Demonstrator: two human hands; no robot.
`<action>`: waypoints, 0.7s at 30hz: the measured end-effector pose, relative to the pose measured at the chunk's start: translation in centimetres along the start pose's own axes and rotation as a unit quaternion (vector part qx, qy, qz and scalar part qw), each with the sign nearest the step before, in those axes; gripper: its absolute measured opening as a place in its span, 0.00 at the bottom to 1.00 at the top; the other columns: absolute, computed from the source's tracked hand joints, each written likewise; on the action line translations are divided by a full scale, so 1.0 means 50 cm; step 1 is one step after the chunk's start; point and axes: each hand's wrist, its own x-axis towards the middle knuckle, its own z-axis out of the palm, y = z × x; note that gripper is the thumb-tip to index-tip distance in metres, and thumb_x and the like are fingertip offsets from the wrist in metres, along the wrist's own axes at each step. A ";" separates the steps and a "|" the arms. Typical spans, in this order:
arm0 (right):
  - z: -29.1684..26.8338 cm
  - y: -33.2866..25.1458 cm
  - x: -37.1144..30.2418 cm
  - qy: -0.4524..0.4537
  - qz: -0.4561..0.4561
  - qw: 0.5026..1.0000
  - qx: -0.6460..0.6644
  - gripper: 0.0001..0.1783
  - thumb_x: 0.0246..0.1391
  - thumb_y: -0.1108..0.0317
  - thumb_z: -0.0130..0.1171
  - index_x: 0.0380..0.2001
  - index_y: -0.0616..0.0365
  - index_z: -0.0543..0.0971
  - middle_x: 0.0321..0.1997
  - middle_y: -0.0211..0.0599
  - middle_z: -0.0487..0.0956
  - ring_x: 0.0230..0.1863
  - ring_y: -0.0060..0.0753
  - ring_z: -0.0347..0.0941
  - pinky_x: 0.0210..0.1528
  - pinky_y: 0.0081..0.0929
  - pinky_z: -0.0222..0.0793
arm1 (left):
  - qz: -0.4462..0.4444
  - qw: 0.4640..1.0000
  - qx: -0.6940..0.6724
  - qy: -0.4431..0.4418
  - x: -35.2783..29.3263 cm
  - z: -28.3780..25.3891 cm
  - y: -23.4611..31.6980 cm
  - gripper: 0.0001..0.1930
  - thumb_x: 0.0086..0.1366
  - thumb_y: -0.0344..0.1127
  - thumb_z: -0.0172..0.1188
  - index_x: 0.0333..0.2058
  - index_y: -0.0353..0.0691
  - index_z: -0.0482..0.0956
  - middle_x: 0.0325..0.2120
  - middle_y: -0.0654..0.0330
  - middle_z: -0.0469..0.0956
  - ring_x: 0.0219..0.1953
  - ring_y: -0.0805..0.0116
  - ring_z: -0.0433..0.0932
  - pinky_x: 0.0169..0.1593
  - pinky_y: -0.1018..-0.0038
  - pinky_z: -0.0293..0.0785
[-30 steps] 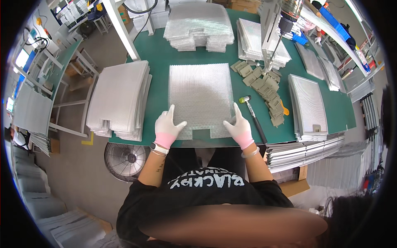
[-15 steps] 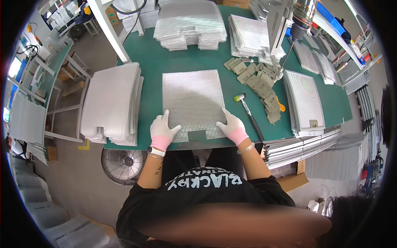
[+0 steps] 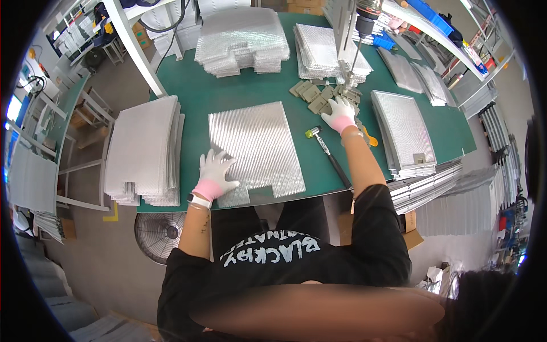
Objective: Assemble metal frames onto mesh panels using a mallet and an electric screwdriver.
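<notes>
A silvery ribbed mesh panel (image 3: 253,148) with a notch in its near edge lies on the green tabletop in front of me. My left hand (image 3: 215,174), in a white and pink glove, rests with spread fingers on the panel's near left edge. Out to the right, my gloved right hand (image 3: 341,114) is on the pile of grey-beige plastic clips (image 3: 313,97); its fingertips are among the pieces, and whether they grip one cannot be seen. A hammer (image 3: 327,154) with a green-yellow head and black handle lies between the panel and the clips.
Stacked mesh panels stand left (image 3: 142,151), at the back (image 3: 242,40) and back right (image 3: 319,48). Framed panels (image 3: 404,131) are piled right. A drill (image 3: 366,23) hangs above the clips, its bit pointing down. An orange tool (image 3: 370,138) lies beside the clips. A fan (image 3: 165,233) is below the table.
My right hand has left the panel's right side and reached forward to the clips. My left hand stays at the panel, fingers now more spread. The panel sits slightly turned.
</notes>
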 end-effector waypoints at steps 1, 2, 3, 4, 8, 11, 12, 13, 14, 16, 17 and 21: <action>0.000 -0.007 0.019 -0.021 0.041 0.999 -0.016 0.34 0.46 0.46 0.64 0.56 0.48 0.76 0.61 0.42 0.74 0.64 0.45 0.67 0.66 0.47 0.59 | -0.003 1.000 0.000 0.004 -0.014 -0.005 0.017 0.39 0.48 0.54 0.71 0.60 0.54 0.74 0.67 0.50 0.60 0.71 0.38 0.49 0.72 0.43 0.38; -0.003 -0.009 0.041 -0.110 0.104 0.988 -0.001 0.39 0.45 0.37 0.64 0.57 0.47 0.75 0.64 0.42 0.71 0.66 0.47 0.65 0.69 0.48 0.54 | -0.014 1.000 0.007 -0.003 -0.030 -0.004 0.035 0.38 0.48 0.54 0.71 0.60 0.54 0.74 0.66 0.50 0.61 0.70 0.38 0.49 0.72 0.44 0.38; -0.014 -0.017 0.056 -0.111 0.098 0.989 0.000 0.39 0.45 0.37 0.64 0.57 0.47 0.75 0.64 0.42 0.71 0.66 0.47 0.65 0.69 0.48 0.54 | -0.028 0.999 0.014 -0.012 -0.051 -0.001 0.051 0.38 0.48 0.54 0.71 0.60 0.55 0.74 0.66 0.50 0.62 0.70 0.39 0.50 0.72 0.44 0.38; -0.029 -0.032 0.067 -0.159 0.117 0.980 -0.016 0.41 0.44 0.37 0.65 0.58 0.47 0.74 0.64 0.42 0.72 0.66 0.47 0.66 0.67 0.46 0.58 | -0.041 0.998 0.015 0.035 -0.076 0.001 0.070 0.35 0.50 0.50 0.71 0.59 0.53 0.75 0.65 0.49 0.62 0.69 0.39 0.51 0.71 0.43 0.41; -0.078 -0.048 0.055 -0.144 0.104 0.984 -0.013 0.41 0.42 0.47 0.71 0.59 0.51 0.73 0.59 0.45 0.75 0.60 0.47 0.72 0.61 0.41 0.67 | 0.046 0.959 -0.065 0.271 -0.157 0.002 0.140 0.26 0.55 0.44 0.69 0.52 0.45 0.78 0.53 0.49 0.73 0.60 0.46 0.67 0.64 0.50 0.59; -0.046 -0.022 0.025 -0.058 0.041 0.984 0.163 0.32 0.45 0.56 0.69 0.54 0.56 0.75 0.50 0.47 0.80 0.53 0.45 0.77 0.56 0.37 0.72 | 0.061 0.869 -0.491 0.002 -0.241 0.125 0.154 0.15 0.64 0.43 0.64 0.41 0.38 0.80 0.38 0.54 0.80 0.45 0.60 0.79 0.53 0.65 0.74; -0.038 -0.028 -0.006 0.012 -0.010 0.955 0.296 0.27 0.47 0.61 0.68 0.50 0.59 0.77 0.45 0.47 0.82 0.49 0.44 0.80 0.51 0.36 0.74 | -0.052 0.763 -0.639 -0.083 -0.252 0.155 0.152 0.15 0.67 0.45 0.61 0.40 0.37 0.79 0.38 0.56 0.80 0.44 0.63 0.79 0.52 0.67 0.74; -0.086 -0.082 -0.057 0.015 -0.034 0.918 0.396 0.21 0.49 0.65 0.65 0.47 0.62 0.78 0.38 0.43 0.83 0.44 0.36 0.80 0.47 0.31 0.74 | -0.167 0.612 -0.757 -0.155 -0.266 0.194 0.150 0.16 0.71 0.46 0.57 0.38 0.37 0.78 0.38 0.57 0.80 0.44 0.67 0.79 0.51 0.69 0.74; -0.120 -0.139 -0.116 -0.110 0.010 0.808 0.579 0.19 0.51 0.67 0.65 0.45 0.65 0.78 0.38 0.38 0.82 0.41 0.26 0.78 0.45 0.25 0.73 | -0.168 0.453 -0.871 -0.085 -0.274 0.287 0.133 0.20 0.73 0.50 0.52 0.42 0.35 0.76 0.41 0.57 0.79 0.46 0.66 0.78 0.53 0.67 0.74; -0.154 -0.193 -0.292 -0.193 -0.046 0.745 0.637 0.12 0.55 0.69 0.61 0.40 0.65 0.79 0.37 0.35 0.82 0.39 0.23 0.76 0.44 0.25 0.73 | -0.281 0.445 -0.850 0.000 -0.240 0.239 0.172 0.21 0.73 0.47 0.53 0.47 0.30 0.74 0.45 0.53 0.78 0.48 0.62 0.77 0.54 0.66 0.74; -0.189 -0.224 -0.370 -0.300 -0.080 0.721 0.619 0.12 0.59 0.66 0.60 0.41 0.63 0.79 0.38 0.36 0.82 0.40 0.25 0.77 0.44 0.25 0.73 | -0.289 0.439 -0.851 0.016 -0.227 0.216 0.179 0.20 0.73 0.45 0.54 0.47 0.29 0.73 0.45 0.52 0.77 0.49 0.61 0.77 0.54 0.65 0.74; -0.086 -0.330 -0.628 -0.439 0.224 0.456 0.741 0.17 0.69 0.58 0.50 0.54 0.55 0.73 0.46 0.33 0.80 0.41 0.28 0.77 0.43 0.28 0.75 | -0.216 0.460 -0.860 0.034 -0.215 0.249 0.168 0.19 0.72 0.43 0.55 0.47 0.28 0.74 0.45 0.51 0.78 0.49 0.61 0.78 0.54 0.65 0.74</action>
